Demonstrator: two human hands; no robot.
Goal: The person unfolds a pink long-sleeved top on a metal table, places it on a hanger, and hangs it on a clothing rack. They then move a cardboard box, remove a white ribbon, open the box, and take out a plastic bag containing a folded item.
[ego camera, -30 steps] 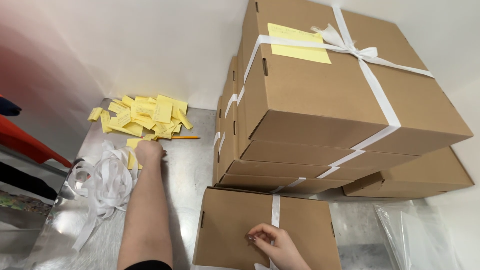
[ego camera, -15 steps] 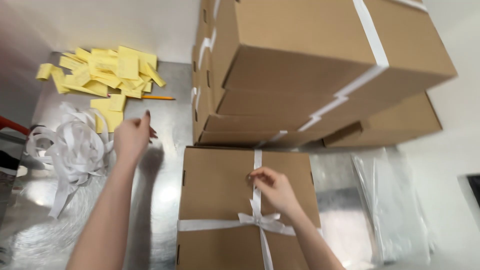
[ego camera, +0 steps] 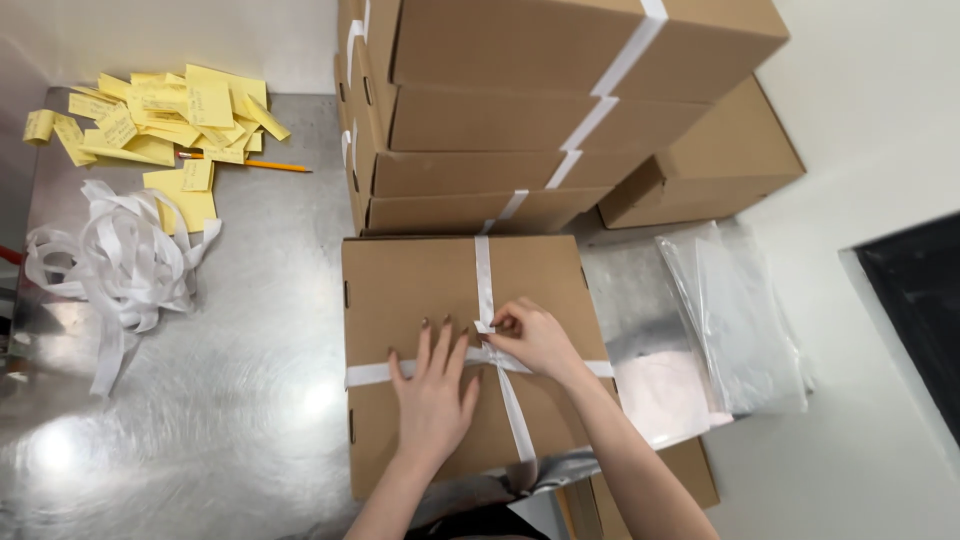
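So, quick rundown from where I'm standing.
Box: brown cardboard box point(ego camera: 420, 290) sits flat on the metal table point(ego camera: 250, 400), right in front of the stack of boxes point(ego camera: 520, 110).
Ribbon: white ribbon point(ego camera: 484, 275) crosses over the lid; looks thin, soft and a bit slippery, so best gripped right at the crossing.
Left hand point(ego camera: 433, 392): fingers spread, pressed flat on the lid.
Right hand point(ego camera: 532, 338): pinching the ribbon at the crossing.
Nearby: loose ribbon pile point(ego camera: 115, 262), yellow notes point(ego camera: 165, 110).
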